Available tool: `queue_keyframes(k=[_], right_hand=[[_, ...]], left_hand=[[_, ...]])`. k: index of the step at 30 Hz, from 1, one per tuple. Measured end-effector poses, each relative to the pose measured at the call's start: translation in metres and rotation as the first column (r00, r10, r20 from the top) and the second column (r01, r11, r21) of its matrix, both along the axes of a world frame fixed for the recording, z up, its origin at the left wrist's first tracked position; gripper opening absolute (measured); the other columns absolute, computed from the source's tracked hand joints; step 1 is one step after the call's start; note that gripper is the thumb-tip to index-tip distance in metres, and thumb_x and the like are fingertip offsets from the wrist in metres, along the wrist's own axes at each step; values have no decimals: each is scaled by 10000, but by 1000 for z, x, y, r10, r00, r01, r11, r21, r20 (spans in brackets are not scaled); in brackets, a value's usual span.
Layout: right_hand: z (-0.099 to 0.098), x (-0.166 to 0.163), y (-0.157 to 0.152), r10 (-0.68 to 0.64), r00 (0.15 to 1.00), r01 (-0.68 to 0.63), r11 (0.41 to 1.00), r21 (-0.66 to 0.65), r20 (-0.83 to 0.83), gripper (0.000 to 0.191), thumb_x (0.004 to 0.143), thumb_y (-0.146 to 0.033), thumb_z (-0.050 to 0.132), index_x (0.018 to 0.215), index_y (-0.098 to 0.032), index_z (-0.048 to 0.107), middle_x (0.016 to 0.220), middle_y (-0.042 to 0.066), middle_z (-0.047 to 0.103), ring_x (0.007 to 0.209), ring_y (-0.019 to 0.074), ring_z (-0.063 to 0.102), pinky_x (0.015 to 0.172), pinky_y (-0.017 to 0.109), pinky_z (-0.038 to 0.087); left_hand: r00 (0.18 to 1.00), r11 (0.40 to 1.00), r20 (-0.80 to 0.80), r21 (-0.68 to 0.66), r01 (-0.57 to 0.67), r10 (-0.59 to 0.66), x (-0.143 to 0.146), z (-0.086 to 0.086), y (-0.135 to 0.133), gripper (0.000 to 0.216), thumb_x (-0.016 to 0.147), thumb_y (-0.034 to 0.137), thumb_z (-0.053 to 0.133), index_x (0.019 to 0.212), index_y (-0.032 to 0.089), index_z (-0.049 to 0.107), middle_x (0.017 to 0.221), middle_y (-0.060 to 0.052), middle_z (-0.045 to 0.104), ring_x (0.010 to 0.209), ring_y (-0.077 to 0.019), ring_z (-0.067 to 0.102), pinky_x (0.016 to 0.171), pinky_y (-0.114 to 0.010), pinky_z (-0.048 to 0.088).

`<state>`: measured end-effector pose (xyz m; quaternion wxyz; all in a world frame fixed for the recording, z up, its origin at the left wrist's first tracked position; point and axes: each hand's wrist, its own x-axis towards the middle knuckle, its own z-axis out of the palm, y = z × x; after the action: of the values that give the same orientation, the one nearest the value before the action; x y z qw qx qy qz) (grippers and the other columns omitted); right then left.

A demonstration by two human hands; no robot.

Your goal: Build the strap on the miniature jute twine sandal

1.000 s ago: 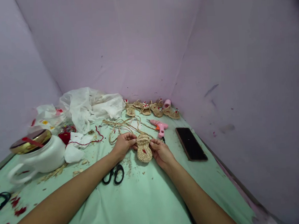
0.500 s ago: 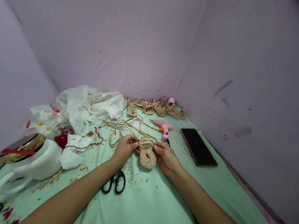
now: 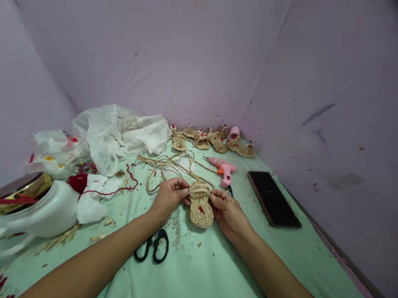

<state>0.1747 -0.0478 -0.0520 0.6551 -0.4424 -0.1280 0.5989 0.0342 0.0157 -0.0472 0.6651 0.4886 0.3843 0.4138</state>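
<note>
Over the green cloth (image 3: 182,285), the left hand (image 3: 169,198) and right hand (image 3: 229,213) are pinching opposite sides of a braided-rope slipper (image 3: 201,218), which is probably feeling light, rough and bendable, its edges beside the strap (image 3: 199,191) seemingly offering the safest hold.

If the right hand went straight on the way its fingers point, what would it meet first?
The woven straw piece. The right hand grips its right edge, so moving on would likely push straight into it; this single view leaves the exact depth unclear.
</note>
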Motion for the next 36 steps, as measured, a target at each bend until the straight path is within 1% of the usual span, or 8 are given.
queue_keyframes(k=[10,14,22,28,36], right_hand=[[-1,0,-3,8,1000,-7,1000,-20,26,279,466,-159,785,674,-160,600,571,-35,627,527,78,558,522,174,465],[-3,0,-5,13,999,-12,1000,-7,44,280,478,-165,785,689,-161,601,588,-30,629,541,83,561,524,179,465],[-2,-1,-5,13,998,-13,1000,6,65,252,496,-137,768,681,-161,599,604,-24,623,552,91,568,530,187,475],[-3,-1,-5,21,998,-23,999,28,56,236,499,-130,763,670,-162,603,598,-30,618,544,83,560,518,176,472],[-3,-1,-4,20,998,-21,1000,20,58,237,495,-124,761,671,-158,606,596,-22,626,552,90,569,532,184,479]], left_hand=[[1000,1000,-25,-10,12,-12,-1,3,-2,136,579,148,605,674,123,510,464,42,555,375,-77,522,381,-180,436],[1000,1000,-16,-9,17,-18,-1,2,-2,132,581,143,609,671,123,514,474,38,563,382,-79,527,387,-185,444],[1000,1000,-1,4,15,-15,-1,2,-2,105,576,117,604,633,125,516,457,37,550,370,-81,527,385,-190,447],[1000,1000,9,7,13,-13,-1,2,-2,103,579,106,593,641,124,513,468,35,555,378,-78,525,392,-191,454],[1000,1000,7,14,19,-19,-2,2,-2,98,582,113,591,645,122,517,462,36,555,374,-80,526,389,-190,456]])
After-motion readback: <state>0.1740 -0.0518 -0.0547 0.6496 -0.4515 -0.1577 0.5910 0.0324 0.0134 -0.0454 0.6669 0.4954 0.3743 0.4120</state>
